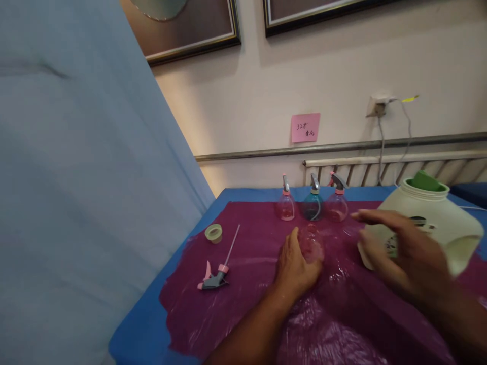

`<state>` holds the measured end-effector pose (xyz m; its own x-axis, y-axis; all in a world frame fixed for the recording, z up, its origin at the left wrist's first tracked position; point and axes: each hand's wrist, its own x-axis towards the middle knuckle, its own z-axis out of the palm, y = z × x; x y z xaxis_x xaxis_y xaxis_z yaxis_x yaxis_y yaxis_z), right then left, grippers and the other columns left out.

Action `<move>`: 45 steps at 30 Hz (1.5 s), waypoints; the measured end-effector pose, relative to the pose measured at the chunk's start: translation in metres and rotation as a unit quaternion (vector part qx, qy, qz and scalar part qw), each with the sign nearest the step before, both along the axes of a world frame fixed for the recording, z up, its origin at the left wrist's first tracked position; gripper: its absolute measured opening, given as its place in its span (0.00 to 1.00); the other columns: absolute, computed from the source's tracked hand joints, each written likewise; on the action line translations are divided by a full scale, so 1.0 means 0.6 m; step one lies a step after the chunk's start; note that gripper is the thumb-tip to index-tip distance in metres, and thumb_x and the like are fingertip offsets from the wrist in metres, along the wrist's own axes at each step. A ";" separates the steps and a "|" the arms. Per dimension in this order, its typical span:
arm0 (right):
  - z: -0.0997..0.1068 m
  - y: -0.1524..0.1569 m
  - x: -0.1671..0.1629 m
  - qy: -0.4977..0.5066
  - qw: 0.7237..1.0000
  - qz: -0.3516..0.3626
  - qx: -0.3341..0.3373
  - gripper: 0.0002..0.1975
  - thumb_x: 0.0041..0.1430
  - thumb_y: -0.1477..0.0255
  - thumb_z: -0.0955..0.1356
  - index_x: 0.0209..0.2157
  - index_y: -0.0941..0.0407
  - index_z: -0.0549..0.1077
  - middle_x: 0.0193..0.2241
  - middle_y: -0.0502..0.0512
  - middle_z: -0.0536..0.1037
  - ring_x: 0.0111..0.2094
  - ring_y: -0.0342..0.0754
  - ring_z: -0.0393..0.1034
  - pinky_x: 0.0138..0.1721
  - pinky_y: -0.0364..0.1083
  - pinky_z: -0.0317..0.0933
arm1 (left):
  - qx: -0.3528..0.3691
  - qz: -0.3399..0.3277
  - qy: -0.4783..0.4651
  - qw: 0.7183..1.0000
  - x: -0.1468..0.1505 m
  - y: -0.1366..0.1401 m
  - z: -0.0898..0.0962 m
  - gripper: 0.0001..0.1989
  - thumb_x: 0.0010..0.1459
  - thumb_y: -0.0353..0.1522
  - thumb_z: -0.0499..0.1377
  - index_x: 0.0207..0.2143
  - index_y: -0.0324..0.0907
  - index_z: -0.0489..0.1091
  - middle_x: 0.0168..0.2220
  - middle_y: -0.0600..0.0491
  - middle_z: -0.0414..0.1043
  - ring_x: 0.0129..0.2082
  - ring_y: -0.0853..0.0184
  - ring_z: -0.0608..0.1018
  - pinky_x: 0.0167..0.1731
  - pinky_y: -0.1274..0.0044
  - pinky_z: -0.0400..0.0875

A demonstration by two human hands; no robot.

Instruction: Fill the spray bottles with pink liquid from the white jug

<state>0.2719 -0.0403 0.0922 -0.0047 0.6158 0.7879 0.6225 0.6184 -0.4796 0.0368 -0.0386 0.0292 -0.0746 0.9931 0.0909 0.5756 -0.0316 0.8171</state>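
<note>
My left hand [299,263] is wrapped round a clear pinkish spray bottle [312,243] that stands on the purple plastic sheet without its spray head. In front of the big cream-coloured jug [449,223], my right hand [405,253] is blurred, with thumb and fingers apart and nothing between them. A green piece [424,181] sits in the jug's wide mouth. On the left lies a grey and pink spray head [216,278] with its thin tube pointing away. Beyond it rests a pale round cap [213,233].
Behind my hands stand a pink spray bottle [286,207], a teal one [313,205] and another pink one [337,207]. A purple sheet [236,324] covers the blue table [140,324]. A blue curtain [76,177] hangs left; a wall socket [376,106] has cables hanging down.
</note>
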 end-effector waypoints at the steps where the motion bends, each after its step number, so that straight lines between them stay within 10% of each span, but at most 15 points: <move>1: -0.015 0.011 -0.029 -0.002 0.999 0.027 -0.018 0.18 0.72 0.57 0.71 0.59 0.44 0.78 0.53 0.61 0.85 0.54 0.63 0.83 0.60 0.66 0.77 | 0.006 -0.004 -0.002 1.000 -0.002 0.001 -0.004 0.51 0.59 0.44 0.70 0.79 0.38 0.56 0.77 0.33 0.62 0.77 0.42 0.67 0.77 0.55 0.60; 9: -0.167 0.045 -0.084 0.047 0.966 0.104 -0.232 0.32 0.72 0.53 0.71 0.71 0.49 0.66 0.68 0.65 0.77 0.68 0.63 0.74 0.71 0.68 0.68 | 0.048 -0.014 -0.025 0.998 -0.005 0.014 -0.035 0.51 0.57 0.40 0.72 0.78 0.43 0.55 0.76 0.37 0.66 0.75 0.47 0.71 0.75 0.56 0.66; 28: -0.159 0.051 -0.098 0.068 0.958 0.122 -0.252 0.33 0.66 0.58 0.75 0.70 0.49 0.70 0.67 0.64 0.79 0.64 0.62 0.78 0.68 0.66 0.72 | 0.045 -0.073 0.031 0.996 -0.017 0.012 -0.016 0.54 0.59 0.40 0.71 0.81 0.39 0.49 0.78 0.33 0.61 0.78 0.44 0.67 0.77 0.52 0.63; 33: -0.166 0.046 -0.100 0.036 0.969 0.099 -0.224 0.33 0.66 0.56 0.73 0.69 0.50 0.71 0.66 0.64 0.80 0.64 0.64 0.78 0.68 0.66 0.71 | 0.064 -0.102 0.101 0.987 -0.037 -0.019 0.031 0.47 0.65 0.38 0.66 0.80 0.38 0.52 0.80 0.34 0.55 0.81 0.47 0.60 0.80 0.54 0.56; 39: -0.172 0.039 -0.098 0.014 0.971 0.083 -0.223 0.34 0.67 0.52 0.72 0.69 0.51 0.71 0.65 0.65 0.80 0.63 0.67 0.78 0.65 0.67 0.73 | 0.076 -0.126 0.237 0.960 -0.131 -0.070 0.110 0.29 0.71 0.39 0.60 0.72 0.46 0.69 0.74 0.43 0.69 0.74 0.52 0.71 0.75 0.58 0.66; 45: -0.172 0.040 -0.102 0.000 0.975 0.077 -0.207 0.33 0.67 0.53 0.72 0.68 0.50 0.72 0.62 0.65 0.81 0.62 0.68 0.79 0.64 0.68 0.74 | -0.033 -0.056 0.420 0.905 -0.305 -0.130 0.113 0.26 0.61 0.35 0.63 0.62 0.49 0.78 0.59 0.41 0.81 0.61 0.43 0.81 0.66 0.50 0.72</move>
